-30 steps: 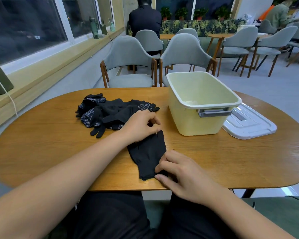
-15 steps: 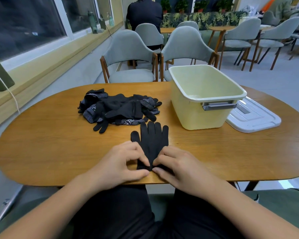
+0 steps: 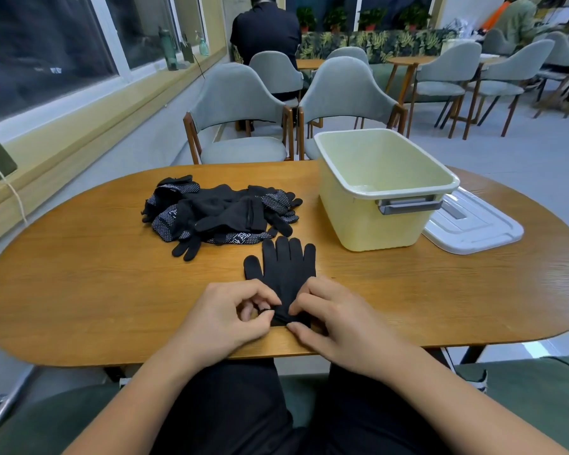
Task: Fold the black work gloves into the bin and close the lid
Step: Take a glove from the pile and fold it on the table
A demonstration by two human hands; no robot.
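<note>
A single black glove (image 3: 284, 267) lies flat on the wooden table (image 3: 79, 290), its fingers pointing away from me. My left hand (image 3: 230, 318) pinches its cuff from the left and my right hand (image 3: 335, 320) pinches the cuff from the right. A pile of several black gloves (image 3: 217, 215), some with white dots, lies behind and to the left. The pale yellow bin (image 3: 380, 188) stands open at the right with nothing visible inside. Its white lid (image 3: 473, 226) lies flat on the table to the right of the bin.
Two grey chairs (image 3: 240, 116) stand at the table's far side. A person in black sits at another table farther back. A window ledge with bottles runs along the left. The table's near edge is just under my hands.
My left hand came back from the glove's finger end to the cuff. The glove now lies spread flat, and both hands pinch the cuff more tightly.
</note>
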